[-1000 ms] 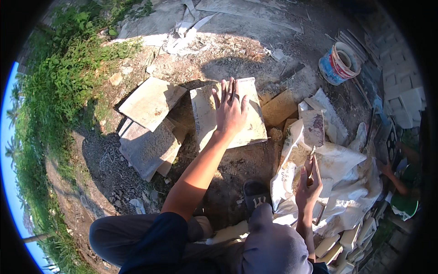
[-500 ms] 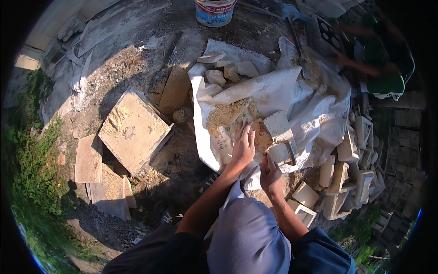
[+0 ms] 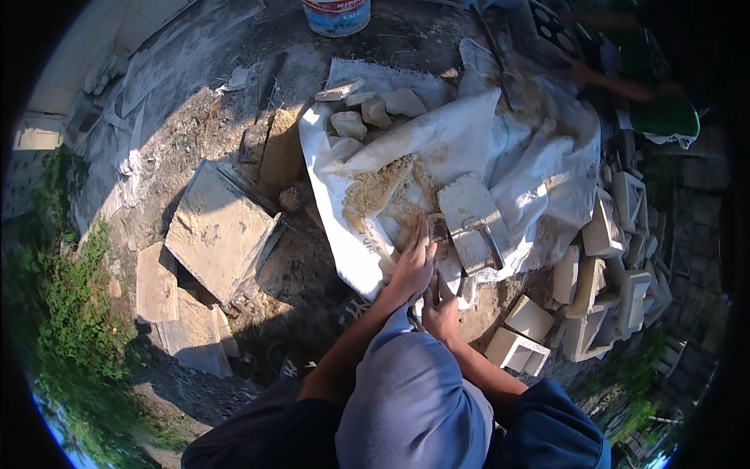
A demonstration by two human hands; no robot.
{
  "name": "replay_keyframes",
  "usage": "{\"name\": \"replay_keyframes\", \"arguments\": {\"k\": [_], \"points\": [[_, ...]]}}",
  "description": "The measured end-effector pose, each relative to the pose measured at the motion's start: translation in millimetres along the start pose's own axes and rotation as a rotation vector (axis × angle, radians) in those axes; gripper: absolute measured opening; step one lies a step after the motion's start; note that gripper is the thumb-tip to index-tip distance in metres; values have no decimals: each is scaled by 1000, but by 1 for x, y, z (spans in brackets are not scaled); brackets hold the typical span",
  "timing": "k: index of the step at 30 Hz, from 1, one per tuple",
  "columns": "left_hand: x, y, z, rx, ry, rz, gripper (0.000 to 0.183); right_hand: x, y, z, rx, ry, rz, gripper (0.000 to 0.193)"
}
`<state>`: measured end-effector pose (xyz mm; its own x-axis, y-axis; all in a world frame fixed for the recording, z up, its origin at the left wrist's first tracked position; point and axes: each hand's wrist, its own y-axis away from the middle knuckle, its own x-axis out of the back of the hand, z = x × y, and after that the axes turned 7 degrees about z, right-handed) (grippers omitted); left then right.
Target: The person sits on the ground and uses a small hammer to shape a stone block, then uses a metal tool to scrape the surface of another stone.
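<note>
My left hand point(image 3: 412, 267) is on the white sack point(image 3: 355, 270), its fingers stretched together along the left side of a small brown slab point(image 3: 439, 238). Nearer to me, my right hand point(image 3: 441, 314) has its fingers closed at the slab's lower end. Both hands partly cover the slab, so its full shape is hidden. Just right of it lies a flat pale plate point(image 3: 467, 205) with a dark bar point(image 3: 492, 248) at its lower right. Damp yellowish sand point(image 3: 383, 187) is heaped on the sack beyond my left fingers.
Broken stones point(image 3: 375, 113) rest on the sack's far part. A pale square block point(image 3: 219, 227) stands to the left. Hollow cast blocks point(image 3: 605, 227) are piled at right. A paint bucket point(image 3: 336, 17) stands far off; a person's arm point(image 3: 625, 86) reaches in at upper right.
My left hand has come off the sand and closer to my right hand. The brown slab now shows a narrower, darker face. The head view has shifted.
</note>
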<state>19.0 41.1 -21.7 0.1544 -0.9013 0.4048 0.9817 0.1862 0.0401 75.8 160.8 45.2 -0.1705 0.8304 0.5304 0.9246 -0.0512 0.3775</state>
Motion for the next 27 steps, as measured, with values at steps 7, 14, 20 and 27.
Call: {"name": "replay_keyframes", "arguments": {"k": [7,14,20,27], "points": [[19,3,-1,139,163,-64,50,30,-5,-39,-407,-365,-151,46],[90,7,54,-217,266,290,59,63,-2,-124,-271,-322,-265,50],[219,-1,56,-274,82,854,55,15,-16,-202,-50,-298,-443,50],[352,-34,-33,-30,9,1268,59,-137,-22,-288,249,-349,-726,51]]}}
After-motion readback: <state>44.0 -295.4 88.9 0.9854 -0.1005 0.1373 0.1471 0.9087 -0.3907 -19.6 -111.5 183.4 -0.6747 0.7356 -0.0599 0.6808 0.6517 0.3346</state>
